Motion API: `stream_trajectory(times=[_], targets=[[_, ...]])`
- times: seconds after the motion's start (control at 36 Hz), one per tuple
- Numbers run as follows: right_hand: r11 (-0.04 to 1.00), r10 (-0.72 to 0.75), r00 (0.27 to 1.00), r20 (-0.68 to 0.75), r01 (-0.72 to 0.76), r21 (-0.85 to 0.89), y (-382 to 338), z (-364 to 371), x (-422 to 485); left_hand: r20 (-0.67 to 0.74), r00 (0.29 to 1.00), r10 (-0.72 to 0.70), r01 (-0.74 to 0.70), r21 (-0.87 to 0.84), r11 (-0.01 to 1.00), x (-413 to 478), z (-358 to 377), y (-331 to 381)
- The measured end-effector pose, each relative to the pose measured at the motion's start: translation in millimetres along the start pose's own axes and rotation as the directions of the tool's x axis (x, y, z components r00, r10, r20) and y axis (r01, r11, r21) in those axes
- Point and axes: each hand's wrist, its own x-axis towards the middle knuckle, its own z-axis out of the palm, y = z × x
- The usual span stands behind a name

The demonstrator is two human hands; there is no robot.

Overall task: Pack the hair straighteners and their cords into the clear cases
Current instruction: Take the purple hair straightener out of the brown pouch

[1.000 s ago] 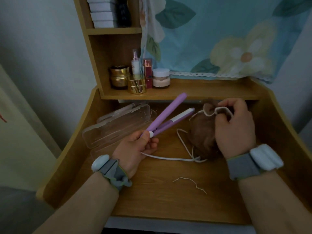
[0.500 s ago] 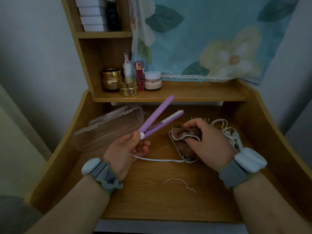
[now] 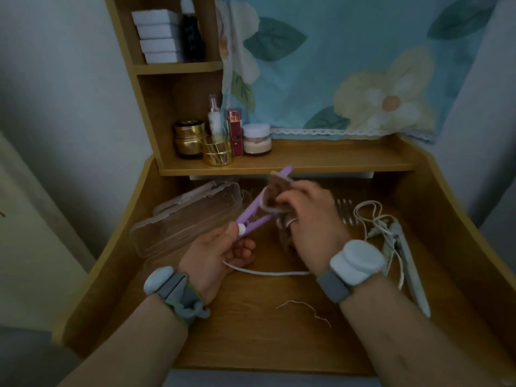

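At the left of the desk (image 3: 251, 344) lies a clear case (image 3: 185, 219), shut and slanting from near-left to far-right, with what looks like a second clear case under and behind it. Just right of it the left hand (image 3: 220, 255) curls round the hinge end of a purple straightener (image 3: 257, 212), thumb by its white button; the straightener's two arms point up and away to the right, tips parted. Its white cord (image 3: 268, 272) runs from under that hand along the desk toward the right wrist. The right hand (image 3: 310, 219) pinches a brown cloth (image 3: 276, 196) against the straightener's arms, fingers bent round it; the cloth is blurred and hides part of the purple arms. A loose thread (image 3: 304, 310) lies on the desk nearer the person. At the far right a pale straightener (image 3: 410, 272) lies on the desk with its own cord (image 3: 371, 216) in a loose tangle beside and over it, outside any case. On the shelf (image 3: 321, 163) behind stand jars (image 3: 217, 153) and bottles.
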Motion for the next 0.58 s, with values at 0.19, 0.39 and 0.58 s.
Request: stream_trajectory(times=[0.19,0.39,0.58], targets=[[0.890,0.457,0.888,-0.061,-0.454,0.048,27.5,-41.5,10.8,-0.002,0.997,0.075,-0.075,0.008,0.997,-5.5,5.8,11.5],[0.697,0.496,0.866,0.061,-0.439,0.567,23.2,-70.3,8.9,0.068,0.988,0.138,-0.143,0.066,0.988,-8.1,28.8,45.2],[0.171,0.113,0.954,0.277,-0.293,0.941,-24.5,-68.5,-9.7,0.219,0.972,0.084,-0.040,-0.201,0.979,-14.5,71.8,62.2]])
